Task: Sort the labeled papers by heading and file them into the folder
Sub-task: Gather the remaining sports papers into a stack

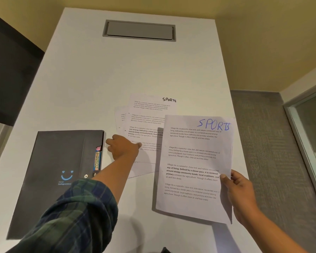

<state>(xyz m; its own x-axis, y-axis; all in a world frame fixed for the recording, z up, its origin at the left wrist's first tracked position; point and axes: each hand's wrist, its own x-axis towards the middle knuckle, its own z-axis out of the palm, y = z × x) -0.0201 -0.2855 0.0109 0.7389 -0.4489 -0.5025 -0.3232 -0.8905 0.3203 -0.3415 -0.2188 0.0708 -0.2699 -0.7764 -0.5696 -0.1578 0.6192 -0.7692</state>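
Right fingers: thumb on the front of a sheet, the other fingers hidden behind it; the right hand pinches the sheet's right edge and holds it up off the table.
Left fingers: curled, resting on the pile; the left hand is seen from the back, so I cannot tell whether it grips a page or only presses down.
Held sheet: headed SPORTS in blue, four blocks of print below, tilted toward the camera, overlapping the pile's right side in view.
Pile: several loose pages fanned out on the table, top one headed SPORTS in black; it lies between the folder and the held sheet.
Folder: dark, shut and lying flat, just left of the left hand; coloured tabs show at its right edge.
Done: one sheet picked out, it seems; nothing visibly filed.
Left: by my reading most of the job, namely checking the other headings, grouping, opening the folder and filing.
Hidden: headings of the lower pages are covered; how many pages there are is unclear; the folder's small text is unreadable; the folder's contents are out of sight.
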